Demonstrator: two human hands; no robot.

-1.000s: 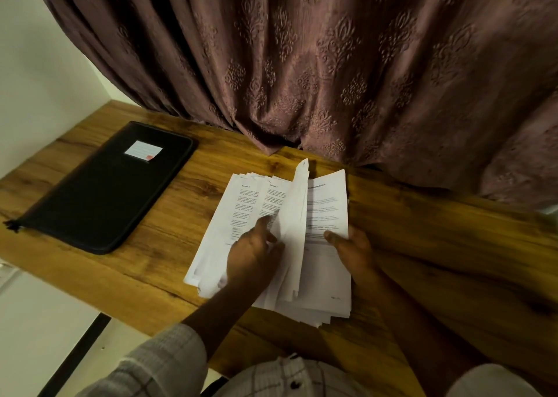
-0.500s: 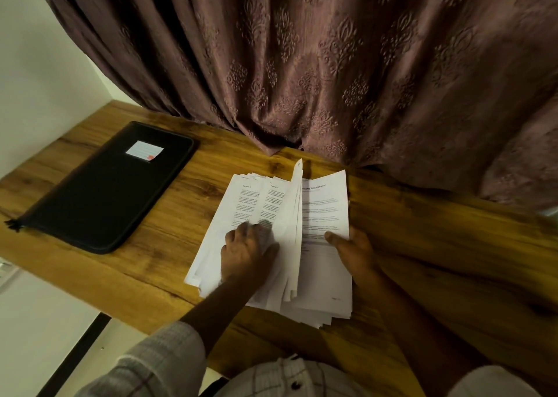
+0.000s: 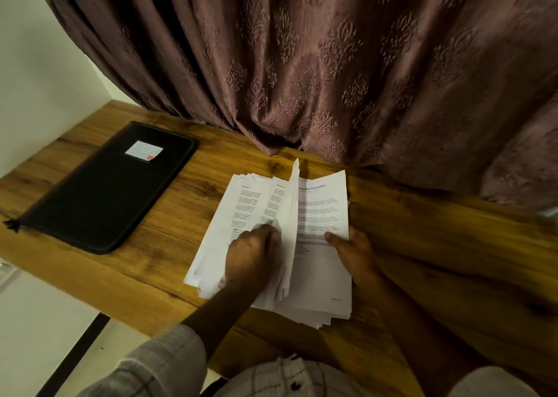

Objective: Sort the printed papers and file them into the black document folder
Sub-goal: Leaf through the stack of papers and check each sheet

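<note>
Left hand (image 3: 253, 257) curls its fingers onto the flipped sheets, and a few stand on edge mid-turn. Right hand (image 3: 356, 251) pinches the right edge of the printed papers (image 3: 320, 212), thumb on top. Stack lies mid-bench (image 3: 422, 245). Black document folder (image 3: 102, 191) is closed, well apart to the left. Suggest one sheet per flip, check the heading, square edges before filing.

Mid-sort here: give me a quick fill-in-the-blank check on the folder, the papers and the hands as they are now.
1. The black folder lies ____ on the table, left of the papers.
2. Its cover carries a white ____.
3. The right hand pinches the papers' right edge with its ____ on top.
4. Behind the table hangs a patterned ____.
Missing words: closed; label; thumb; curtain.
</note>
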